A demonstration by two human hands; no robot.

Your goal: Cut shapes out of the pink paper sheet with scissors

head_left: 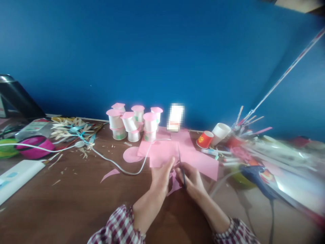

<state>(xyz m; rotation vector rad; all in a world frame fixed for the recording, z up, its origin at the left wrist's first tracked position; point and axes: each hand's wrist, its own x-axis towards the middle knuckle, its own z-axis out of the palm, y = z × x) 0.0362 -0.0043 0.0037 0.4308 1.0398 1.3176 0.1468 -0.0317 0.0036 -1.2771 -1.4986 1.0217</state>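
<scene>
In the middle of the desk, my left hand (161,174) is closed on a sheet of pink paper (164,153), with the thumb on top. A pair of scissors (183,176) is in my right hand (192,178), its blades pointing away from me against the right part of the sheet. A ragged pink offcut (175,184) hangs between my hands. More pink sheets (205,164) lie beneath and behind. To the left rest a pink paper circle (132,154) and a thin curved scrap (110,174).
Stacked white paper cups (115,121) with pink tops stand behind. A white cable (119,169) loops across the desk. A red cup (205,139), a white cup (221,133) and a blue glue gun (261,179) are on the right. A white power strip (21,178) lies left.
</scene>
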